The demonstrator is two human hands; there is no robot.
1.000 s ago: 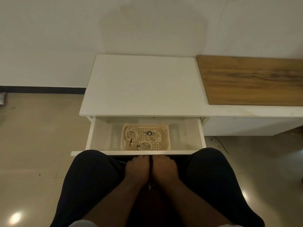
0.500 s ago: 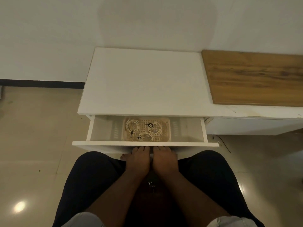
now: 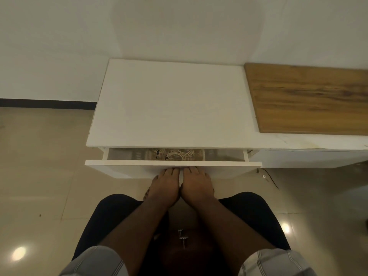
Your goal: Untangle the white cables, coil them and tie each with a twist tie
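Coiled white cables (image 3: 182, 153) with black twist ties lie in a woven basket (image 3: 200, 155) inside a white drawer (image 3: 173, 163) that stands only a narrow gap open. Most of the basket is hidden under the white table top (image 3: 169, 104). My left hand (image 3: 164, 186) and my right hand (image 3: 196, 185) lie side by side, fingers straight, pressing flat against the drawer's front panel.
A wooden board (image 3: 310, 98) lies on the white bench to the right. The white wall stands behind the table. Tiled floor (image 3: 39, 166) spreads to the left. My dark-clothed knees (image 3: 111, 214) sit below the drawer. A thin dark cord (image 3: 271, 181) runs on the floor at right.
Both hands have pushed the drawer inward; its opening shrank from wide to a narrow slit, hiding most of the basket and cables.
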